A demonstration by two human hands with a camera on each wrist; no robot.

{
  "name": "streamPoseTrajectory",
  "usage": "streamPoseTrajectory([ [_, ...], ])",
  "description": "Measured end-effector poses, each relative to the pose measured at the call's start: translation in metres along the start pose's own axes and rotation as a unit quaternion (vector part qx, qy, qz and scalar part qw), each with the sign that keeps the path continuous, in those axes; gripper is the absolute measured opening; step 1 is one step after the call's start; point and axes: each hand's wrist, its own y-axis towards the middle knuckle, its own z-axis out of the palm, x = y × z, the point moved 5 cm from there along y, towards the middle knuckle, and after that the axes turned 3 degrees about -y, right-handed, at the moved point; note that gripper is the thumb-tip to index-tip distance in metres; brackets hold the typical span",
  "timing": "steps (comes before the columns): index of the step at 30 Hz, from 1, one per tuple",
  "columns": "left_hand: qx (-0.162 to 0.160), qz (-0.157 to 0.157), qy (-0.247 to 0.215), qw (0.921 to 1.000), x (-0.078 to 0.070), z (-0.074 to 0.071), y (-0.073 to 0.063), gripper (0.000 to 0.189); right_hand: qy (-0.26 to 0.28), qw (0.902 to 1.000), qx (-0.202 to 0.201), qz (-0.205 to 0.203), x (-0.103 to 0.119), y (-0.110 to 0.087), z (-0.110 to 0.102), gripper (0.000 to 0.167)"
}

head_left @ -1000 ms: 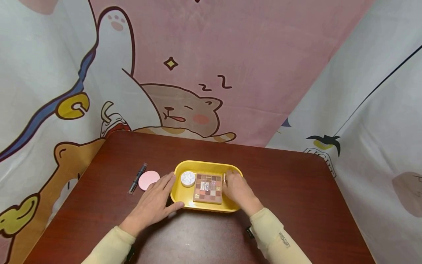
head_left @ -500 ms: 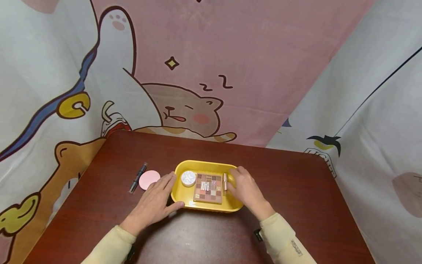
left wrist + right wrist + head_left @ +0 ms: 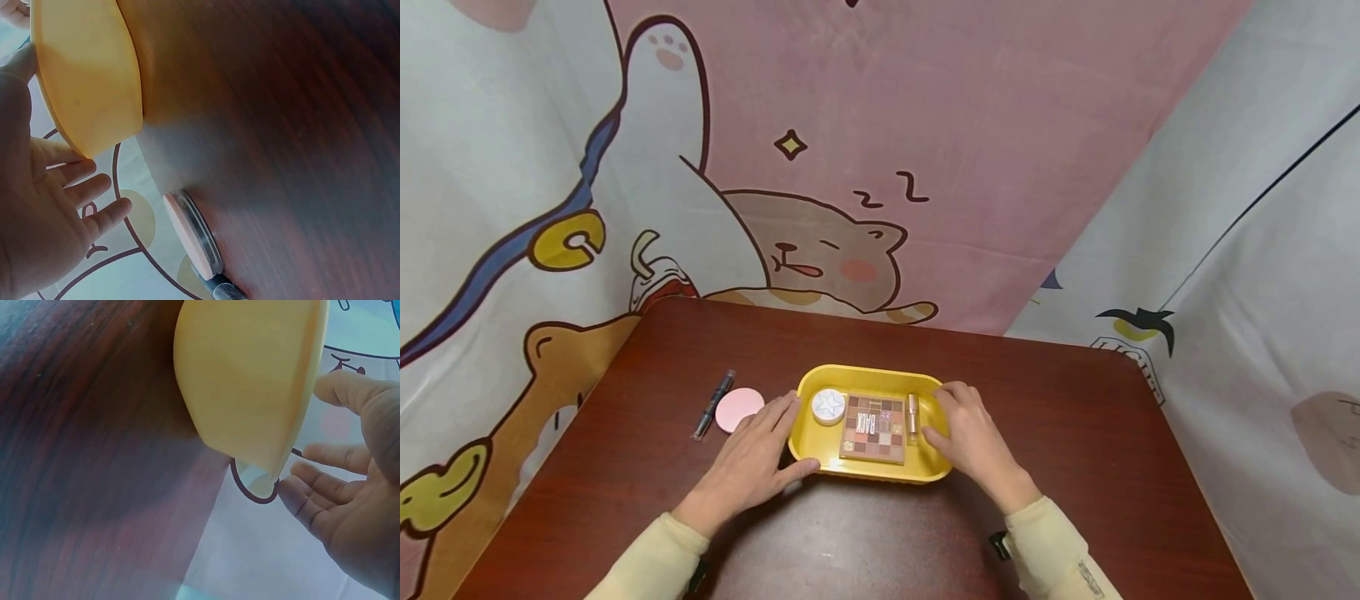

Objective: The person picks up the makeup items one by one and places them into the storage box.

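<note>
A yellow tray [image 3: 887, 473] stands mid-table in the head view. In it lie a round white box with a star on its lid [image 3: 828, 407], an eyeshadow palette [image 3: 873, 428] and a slim pink lipstick-like tube [image 3: 913, 418]. My left hand [image 3: 747, 461] rests at the tray's left end, thumb and fingertips at the rim, fingers straight. Over the right end is my right hand [image 3: 973, 440], fingers relaxed around the rim, holding nothing. The left wrist view shows the left fingertips against the tray's outer wall [image 3: 94, 75]; in the right wrist view the right fingers [image 3: 340, 390] are spread beside the rim.
Left of the tray lies a round pink compact [image 3: 739, 409], partly behind the left hand. Next to it is a dark double-ended pen [image 3: 713, 406]. The brown table [image 3: 1060, 392] ends at a cartoon-printed cloth [image 3: 970, 167] behind.
My right hand has let go of the pink tube inside the tray, leaving it beside the palette, and has moved right to the rim. My left hand has stayed put.
</note>
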Motion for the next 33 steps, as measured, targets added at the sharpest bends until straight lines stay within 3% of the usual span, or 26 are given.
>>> streamPoseTrajectory([
  [6, 0.005, -0.005, -0.001, 1.0, 0.0, 0.0, 0.0, 0.101, 0.009, 0.9979, 0.057, 0.03, -0.007, -0.007, 0.004, 0.086],
  [11, 0.008, -0.008, 0.0, 0.9999, 0.0, 0.0, 0.0, 0.102, 0.043, 0.9901, 0.12, 0.058, -0.011, -0.015, 0.01, 0.114],
  [16, 0.002, -0.002, 0.003, 1.0, 0.0, 0.0, 0.0, 0.101, 0.076, 0.9847, 0.148, 0.052, -0.014, -0.02, 0.014, 0.131],
  [22, -0.008, 0.011, 0.011, 0.9998, -0.001, 0.001, 0.0, 0.099, 0.107, 0.9808, 0.158, 0.037, -0.015, -0.023, 0.015, 0.143],
  [33, -0.005, 0.009, 0.01, 0.9999, -0.001, 0.001, 0.0, 0.1, 0.123, 0.9759, 0.173, 0.051, -0.014, -0.024, 0.017, 0.142],
])
